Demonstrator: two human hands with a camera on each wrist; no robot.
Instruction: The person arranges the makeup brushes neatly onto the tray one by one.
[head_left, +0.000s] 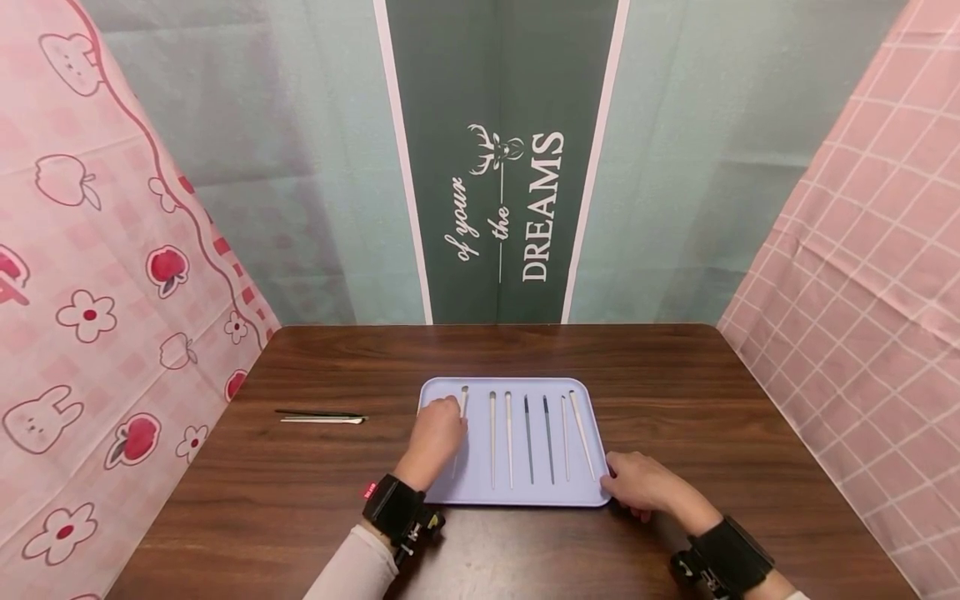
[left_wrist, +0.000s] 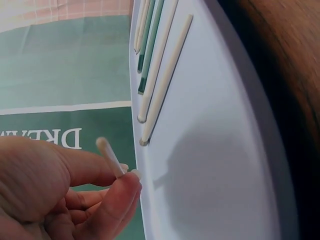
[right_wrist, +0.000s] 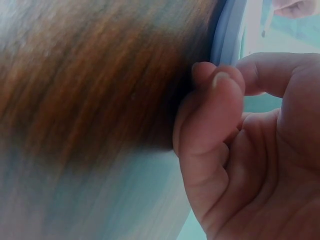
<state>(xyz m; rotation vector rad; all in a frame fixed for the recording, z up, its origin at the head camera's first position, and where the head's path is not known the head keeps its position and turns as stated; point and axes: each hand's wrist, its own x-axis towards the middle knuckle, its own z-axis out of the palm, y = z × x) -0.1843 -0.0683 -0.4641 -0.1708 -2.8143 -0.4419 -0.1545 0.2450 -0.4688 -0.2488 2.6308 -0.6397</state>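
My left hand pinches a slim pale-handled makeup brush between thumb and fingertips over the left part of a lavender tray. In the left wrist view the blunt handle end of that brush points up out of the pinch, and the hand's shadow falls on the tray floor. Side by side on the tray lie pale brushes and two dark blue-green brushes. At the tray's near right corner my right hand grips the rim, its thumb at the edge and its other fingers curled.
Left of the tray, a few thin brushes, dark and pale, lie together on the brown wooden table. A green curtain with lettering hangs behind the table. Pink patterned cloths hang at both sides.
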